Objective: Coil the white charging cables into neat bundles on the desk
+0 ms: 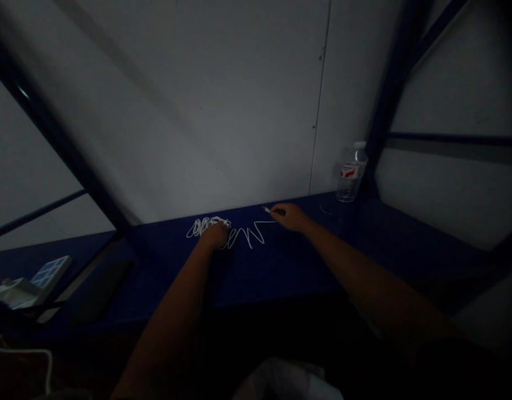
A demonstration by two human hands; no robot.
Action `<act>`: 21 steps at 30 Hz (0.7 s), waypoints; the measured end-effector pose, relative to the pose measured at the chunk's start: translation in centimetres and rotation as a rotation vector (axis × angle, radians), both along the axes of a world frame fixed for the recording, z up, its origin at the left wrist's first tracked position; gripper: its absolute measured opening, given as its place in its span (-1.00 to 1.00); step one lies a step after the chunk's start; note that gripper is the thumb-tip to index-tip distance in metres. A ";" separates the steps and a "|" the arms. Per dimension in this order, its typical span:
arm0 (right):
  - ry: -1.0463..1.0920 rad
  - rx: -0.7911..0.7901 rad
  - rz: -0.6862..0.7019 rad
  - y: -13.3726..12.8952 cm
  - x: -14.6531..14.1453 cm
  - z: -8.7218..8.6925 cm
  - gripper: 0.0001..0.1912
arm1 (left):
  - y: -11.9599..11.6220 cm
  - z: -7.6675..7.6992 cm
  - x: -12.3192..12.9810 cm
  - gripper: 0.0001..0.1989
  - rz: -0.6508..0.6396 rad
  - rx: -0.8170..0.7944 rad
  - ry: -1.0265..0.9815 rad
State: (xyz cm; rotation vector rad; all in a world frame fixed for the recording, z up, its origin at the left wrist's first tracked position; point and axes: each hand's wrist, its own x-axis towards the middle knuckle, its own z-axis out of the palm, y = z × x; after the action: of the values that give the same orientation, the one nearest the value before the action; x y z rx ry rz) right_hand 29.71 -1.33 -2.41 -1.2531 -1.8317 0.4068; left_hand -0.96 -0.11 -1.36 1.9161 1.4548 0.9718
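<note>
Your white cord [247,234] lies on the blue tabletop [281,266], looped in a bundle at one end and zigzagging toward the other. Your left hand [214,234] is closed over the bundle, gripping it. Your right hand [290,216] is curled beside the cord's slim plug [266,209]; in this dim light, a grip appears likely but is unconfirmed. A plastic water bottle [351,173] stands farther right against the white wall panel [222,122].

The white wall [222,111] rises directly behind the blue worktop [281,266], blocking any forward reach. From the right hand [290,216], a path runs along the worktop to the plastic water bottle [351,173], crossing a short white cord end [325,210]; a dark blue frame upright [389,94] stands just beyond the bottle.
</note>
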 end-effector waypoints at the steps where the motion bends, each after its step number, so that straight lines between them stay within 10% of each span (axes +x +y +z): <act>1: -0.022 0.002 0.009 -0.2 -0.2 0.1 -0.80 | -0.2 0.1 0.2 -0.76 0.031 0.000 0.021; 12: -0.105 -0.002 0.043 -0.7 -0.2 0.2 -0.77 | -2.3 1.4 1.4 -0.72 -0.138 -0.092 0.425; 21: 0.049 -0.003 0.188 -0.9 -1.7 -0.1 -0.76 | -3.5 2.4 3.2 -0.76 -0.078 -0.186 -0.162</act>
State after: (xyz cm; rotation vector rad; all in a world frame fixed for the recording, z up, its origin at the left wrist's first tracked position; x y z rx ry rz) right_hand 28.06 -2.27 -2.48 -1.0668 -1.9137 0.5392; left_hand 2.24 -3.61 1.00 1.7063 1.3191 0.9012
